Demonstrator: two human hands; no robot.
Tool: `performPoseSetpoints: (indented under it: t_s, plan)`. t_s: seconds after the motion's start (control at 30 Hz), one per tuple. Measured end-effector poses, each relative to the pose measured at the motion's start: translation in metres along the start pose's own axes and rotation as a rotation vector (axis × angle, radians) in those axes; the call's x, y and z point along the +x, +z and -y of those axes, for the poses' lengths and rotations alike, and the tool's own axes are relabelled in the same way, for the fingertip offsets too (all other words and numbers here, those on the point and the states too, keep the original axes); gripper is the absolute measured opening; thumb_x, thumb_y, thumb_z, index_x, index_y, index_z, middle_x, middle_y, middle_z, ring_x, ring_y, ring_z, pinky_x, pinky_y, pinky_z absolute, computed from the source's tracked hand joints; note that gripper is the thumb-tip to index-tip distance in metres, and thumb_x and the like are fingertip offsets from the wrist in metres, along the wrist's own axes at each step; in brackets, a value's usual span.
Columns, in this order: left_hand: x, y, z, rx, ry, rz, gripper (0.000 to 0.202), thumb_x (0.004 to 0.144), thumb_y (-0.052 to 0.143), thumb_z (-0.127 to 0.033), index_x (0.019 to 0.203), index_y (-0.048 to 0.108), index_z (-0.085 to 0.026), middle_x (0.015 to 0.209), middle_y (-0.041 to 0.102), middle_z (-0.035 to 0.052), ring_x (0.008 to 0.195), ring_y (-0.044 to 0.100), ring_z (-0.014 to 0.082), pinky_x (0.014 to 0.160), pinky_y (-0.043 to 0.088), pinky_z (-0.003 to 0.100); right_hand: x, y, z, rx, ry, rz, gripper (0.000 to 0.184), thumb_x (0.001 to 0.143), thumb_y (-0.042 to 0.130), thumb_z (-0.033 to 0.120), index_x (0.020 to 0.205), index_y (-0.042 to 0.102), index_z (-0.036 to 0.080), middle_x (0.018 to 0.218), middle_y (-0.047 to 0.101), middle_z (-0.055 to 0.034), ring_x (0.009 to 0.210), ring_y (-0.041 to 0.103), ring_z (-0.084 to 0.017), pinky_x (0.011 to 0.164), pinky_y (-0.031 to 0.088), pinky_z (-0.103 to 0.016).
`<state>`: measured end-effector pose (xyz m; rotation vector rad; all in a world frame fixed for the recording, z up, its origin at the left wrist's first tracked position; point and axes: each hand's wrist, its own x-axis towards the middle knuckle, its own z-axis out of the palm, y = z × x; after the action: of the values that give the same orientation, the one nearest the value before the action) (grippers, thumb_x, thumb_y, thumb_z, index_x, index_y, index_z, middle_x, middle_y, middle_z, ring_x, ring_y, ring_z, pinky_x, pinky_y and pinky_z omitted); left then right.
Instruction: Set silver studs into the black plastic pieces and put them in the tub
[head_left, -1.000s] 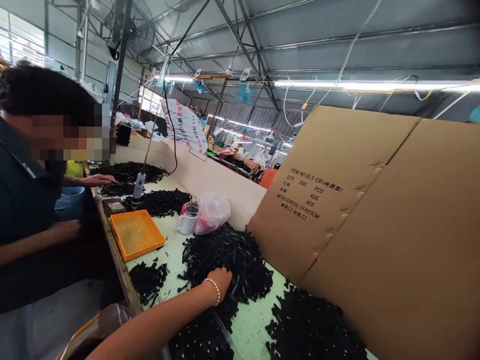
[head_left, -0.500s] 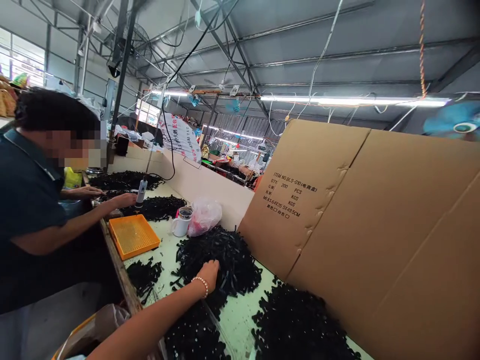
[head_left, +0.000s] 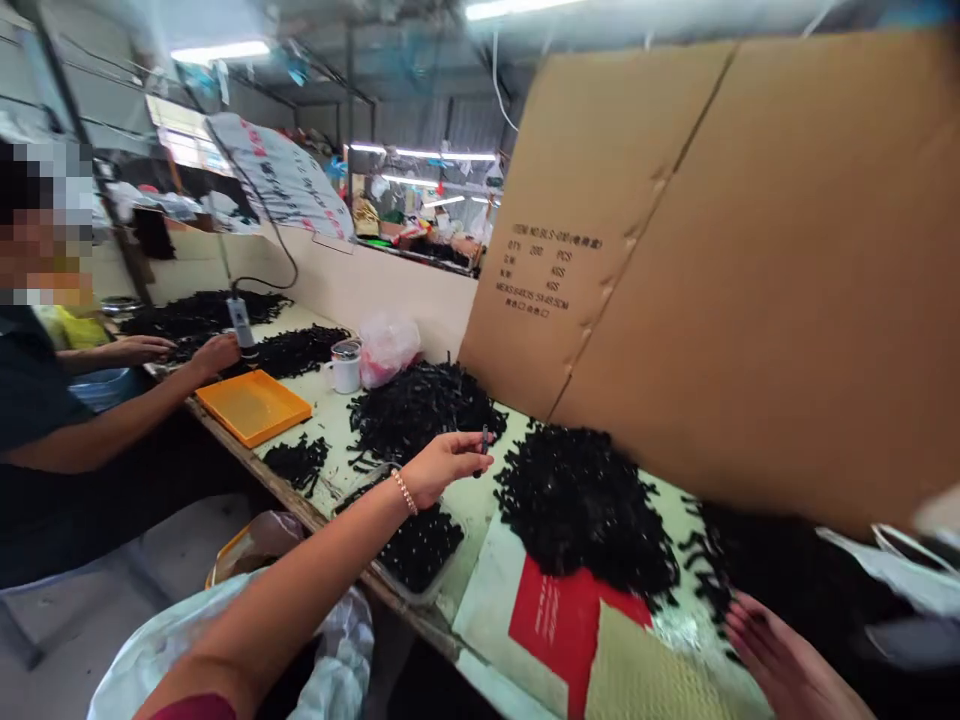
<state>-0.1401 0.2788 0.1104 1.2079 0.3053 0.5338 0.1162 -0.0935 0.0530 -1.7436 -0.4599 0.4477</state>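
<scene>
My left hand (head_left: 442, 465) is raised above the table with a bead bracelet on the wrist, pinching one small black part (head_left: 484, 443) between thumb and fingers. It hovers between two heaps of black parts, one behind it (head_left: 420, 405) and one to its right (head_left: 585, 505). Below the hand sits a clear tray of black parts (head_left: 420, 545). My right hand (head_left: 780, 660) lies at the lower right with fingers stretched toward a dark heap (head_left: 757, 560), holding nothing I can see.
A big upright cardboard sheet (head_left: 712, 260) walls the table's far side. A co-worker at the left holds a hanging tool (head_left: 241, 330) beside an orange tray (head_left: 253, 405). A white mug (head_left: 346, 366) and plastic bag (head_left: 386, 348) stand behind. Red-and-tan card (head_left: 570, 630) lies near the edge.
My left hand has lifted out of the heap with one black part pinched. The view has swung down and right, bringing my right hand into sight. The co-worker now grips the hanging tool.
</scene>
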Motion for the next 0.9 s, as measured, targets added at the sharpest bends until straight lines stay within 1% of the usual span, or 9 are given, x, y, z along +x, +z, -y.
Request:
performPoseSetpoints:
  t_s: [0.03, 0.1, 0.2, 0.27, 0.33, 0.47, 0.57, 0.7, 0.9]
  plan:
    - [-0.013, 0.015, 0.005, -0.092, -0.046, 0.038, 0.052, 0.056, 0.087, -0.028, 0.103, 0.068, -0.013, 0.082, 0.059, 0.0003, 0.077, 0.061, 0.0139, 0.077, 0.044, 0.028, -0.014, 0.016, 0.005, 0.114, 0.032, -0.056, 0.058, 0.062, 0.074, 0.065, 0.104, 0.068, 0.025, 0.101, 0.067, -0.0122, 0.095, 0.066, -0.030, 0.079, 0.060, -0.041]
    - [-0.039, 0.043, 0.017, -0.209, -0.141, 0.086, 0.053, 0.054, 0.090, -0.029, 0.100, 0.069, -0.014, 0.081, 0.060, 0.0005, 0.080, 0.062, 0.0158, 0.081, 0.044, 0.029, -0.043, 0.052, 0.020, 0.276, 0.062, -0.054, 0.052, 0.060, 0.080, 0.055, 0.097, 0.071, 0.020, 0.092, 0.069, -0.0108, 0.085, 0.068, -0.026, 0.076, 0.060, -0.038]
    - [-0.068, 0.075, 0.039, -0.285, -0.250, 0.097, 0.052, 0.056, 0.090, -0.029, 0.101, 0.069, -0.014, 0.081, 0.061, 0.0010, 0.081, 0.062, 0.0153, 0.081, 0.045, 0.028, -0.077, 0.097, 0.045, 0.358, 0.035, 0.098, 0.041, 0.064, 0.082, 0.050, 0.087, 0.073, 0.017, 0.089, 0.071, -0.0107, 0.079, 0.067, -0.022, 0.076, 0.059, -0.036]
    - [-0.081, 0.091, 0.052, -0.277, -0.275, 0.097, 0.049, 0.059, 0.089, -0.031, 0.102, 0.069, -0.014, 0.085, 0.064, 0.0028, 0.078, 0.060, 0.0131, 0.078, 0.045, 0.026, -0.090, 0.111, 0.052, 0.370, 0.046, 0.195, 0.040, 0.067, 0.080, 0.051, 0.085, 0.073, 0.016, 0.089, 0.071, -0.0122, 0.076, 0.067, -0.021, 0.074, 0.058, -0.037]
    - [-0.090, 0.103, 0.063, -0.229, -0.283, 0.110, 0.046, 0.063, 0.086, -0.033, 0.102, 0.070, -0.014, 0.089, 0.066, 0.0046, 0.076, 0.058, 0.0123, 0.076, 0.045, 0.025, -0.097, 0.114, 0.051, 0.361, 0.046, 0.232, 0.040, 0.069, 0.078, 0.051, 0.086, 0.072, 0.015, 0.088, 0.071, -0.0123, 0.073, 0.067, -0.020, 0.071, 0.058, -0.035]
    - [-0.099, 0.121, 0.074, -0.119, -0.296, 0.113, 0.046, 0.066, 0.084, -0.035, 0.106, 0.071, -0.016, 0.093, 0.069, 0.0056, 0.081, 0.059, 0.0146, 0.080, 0.046, 0.027, -0.102, 0.107, 0.037, 0.231, -0.035, 0.207, 0.037, 0.074, 0.075, 0.048, 0.090, 0.070, 0.015, 0.084, 0.071, -0.0100, 0.074, 0.066, -0.020, 0.070, 0.056, -0.032]
    - [-0.099, 0.132, 0.076, -0.075, -0.285, 0.094, 0.045, 0.067, 0.083, -0.036, 0.107, 0.071, -0.017, 0.097, 0.070, 0.0059, 0.083, 0.060, 0.0158, 0.083, 0.047, 0.029, -0.105, 0.101, 0.033, 0.014, -0.200, 0.192, 0.031, 0.082, 0.068, 0.044, 0.093, 0.070, 0.016, 0.089, 0.069, -0.0102, 0.080, 0.065, -0.021, 0.072, 0.055, -0.031]
    - [-0.097, 0.143, 0.077, -0.018, -0.265, 0.090, 0.041, 0.067, 0.082, -0.038, 0.102, 0.073, -0.018, 0.098, 0.071, 0.0057, 0.089, 0.061, 0.0190, 0.086, 0.048, 0.032, -0.107, 0.096, 0.037, -0.257, -0.463, 0.171, 0.022, 0.092, 0.055, 0.034, 0.101, 0.069, 0.020, 0.094, 0.067, -0.0093, 0.086, 0.062, -0.021, 0.078, 0.053, -0.033]
    - [-0.095, 0.150, 0.078, 0.093, -0.308, 0.091, 0.036, 0.066, 0.082, -0.040, 0.093, 0.073, -0.017, 0.092, 0.070, 0.0041, 0.086, 0.060, 0.0187, 0.084, 0.048, 0.031, -0.105, 0.092, 0.036, -0.375, -0.603, 0.149, 0.023, 0.096, 0.050, 0.027, 0.111, 0.066, 0.020, 0.090, 0.064, -0.0080, 0.083, 0.061, -0.019, 0.074, 0.052, -0.033]
